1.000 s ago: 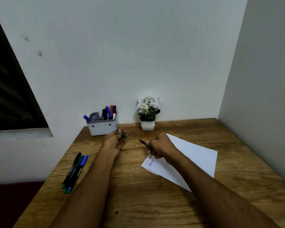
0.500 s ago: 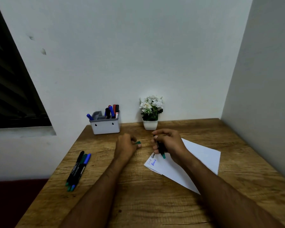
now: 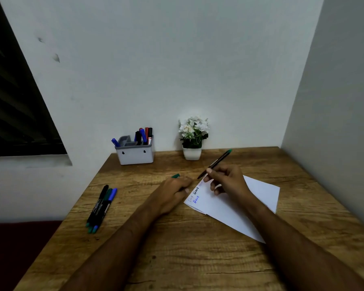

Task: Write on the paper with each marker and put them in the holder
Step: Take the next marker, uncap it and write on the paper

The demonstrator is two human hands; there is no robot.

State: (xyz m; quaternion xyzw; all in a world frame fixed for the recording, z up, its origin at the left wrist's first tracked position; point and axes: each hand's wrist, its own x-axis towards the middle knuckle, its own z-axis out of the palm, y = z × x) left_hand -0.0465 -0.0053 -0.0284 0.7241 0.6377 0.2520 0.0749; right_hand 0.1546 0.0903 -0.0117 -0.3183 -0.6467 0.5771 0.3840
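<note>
white paper (image 3: 235, 208), grey holder (image 3: 135, 156), green cap (image 3: 175, 176)

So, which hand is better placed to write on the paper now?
The right hand. It already grips the green marker with the tip just above the paper's written corner. The left hand holds only the green cap.

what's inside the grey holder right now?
The grey holder has markers standing in its right compartments: blue, black and red caps show, plus a blue one leaning out left. Their lower ends are hidden by its wall.
</note>
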